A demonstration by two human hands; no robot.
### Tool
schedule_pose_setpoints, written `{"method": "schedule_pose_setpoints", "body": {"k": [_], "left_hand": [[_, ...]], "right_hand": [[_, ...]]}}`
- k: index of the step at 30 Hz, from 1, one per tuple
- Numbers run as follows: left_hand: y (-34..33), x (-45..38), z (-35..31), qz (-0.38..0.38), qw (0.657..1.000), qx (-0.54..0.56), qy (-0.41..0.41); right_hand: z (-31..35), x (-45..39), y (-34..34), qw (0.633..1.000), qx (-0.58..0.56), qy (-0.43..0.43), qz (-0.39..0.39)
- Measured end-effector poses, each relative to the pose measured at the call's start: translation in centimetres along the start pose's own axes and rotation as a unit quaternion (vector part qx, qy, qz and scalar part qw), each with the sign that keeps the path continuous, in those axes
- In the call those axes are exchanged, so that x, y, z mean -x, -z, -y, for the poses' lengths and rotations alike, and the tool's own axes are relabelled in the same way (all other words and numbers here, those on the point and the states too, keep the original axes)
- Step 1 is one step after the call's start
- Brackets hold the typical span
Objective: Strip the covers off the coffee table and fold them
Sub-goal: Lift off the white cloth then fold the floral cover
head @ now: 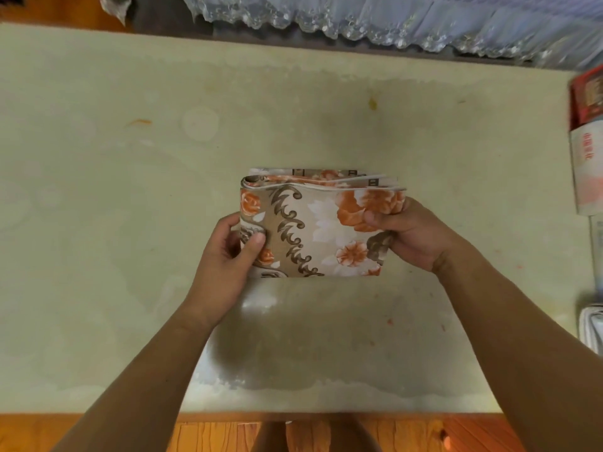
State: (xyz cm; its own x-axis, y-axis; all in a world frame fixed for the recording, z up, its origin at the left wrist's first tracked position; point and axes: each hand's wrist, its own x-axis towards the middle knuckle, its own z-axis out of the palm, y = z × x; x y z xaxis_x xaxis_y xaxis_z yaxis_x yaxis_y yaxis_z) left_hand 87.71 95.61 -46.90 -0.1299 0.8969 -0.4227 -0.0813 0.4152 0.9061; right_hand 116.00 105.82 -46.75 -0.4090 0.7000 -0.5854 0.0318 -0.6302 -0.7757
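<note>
this looks like a living room in a home. a low coffee table (130, 190) with a pale, stained top stands on a wooden floor (212, 435). behind it hangs a lace-edged cloth (359, 17), perhaps on a sofa. at the right edge lie a red box (587, 96) and some papers (587, 171).

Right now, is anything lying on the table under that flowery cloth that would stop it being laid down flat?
Nothing visible does. Both the left hand and right hand grip the folded cover, and the table around it looks bare; the boxes sit far right.
</note>
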Motion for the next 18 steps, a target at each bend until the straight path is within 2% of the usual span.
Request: {"method": "schedule_pose_setpoints", "body": {"k": [4,8,11,13,16,18], "left_hand": [[-0.9,-1.8,-0.7,-0.065,0.997,-0.024,-0.040],[-1.1,-3.4,-0.8,-0.053,0.996,0.069,0.035],[-1.2,-5.1,-0.7,-0.061,0.991,0.080,0.087],[-1.5,-6.6,-0.5,-0.094,0.990,0.027,0.098],[-2.1,-8.5,0.1,-0.142,0.977,-0.127,0.099],[-2.5,-9.2,0.2,-0.164,0.961,-0.193,0.110]], "right_hand": [[-0.5,-0.1,-0.4,1.000,0.016,0.008,-0.026],[0.3,-0.2,-1.1,0.997,-0.019,0.044,-0.062],[0.6,-1.3,-1.2,0.988,-0.009,0.081,-0.130],[0.3,-2.4,-1.3,0.982,0.014,0.077,-0.170],[0.3,-4.4,-2.1,0.972,0.045,0.044,-0.226],[0.3,-5.7,-2.2,0.956,0.129,0.025,-0.264]]}}
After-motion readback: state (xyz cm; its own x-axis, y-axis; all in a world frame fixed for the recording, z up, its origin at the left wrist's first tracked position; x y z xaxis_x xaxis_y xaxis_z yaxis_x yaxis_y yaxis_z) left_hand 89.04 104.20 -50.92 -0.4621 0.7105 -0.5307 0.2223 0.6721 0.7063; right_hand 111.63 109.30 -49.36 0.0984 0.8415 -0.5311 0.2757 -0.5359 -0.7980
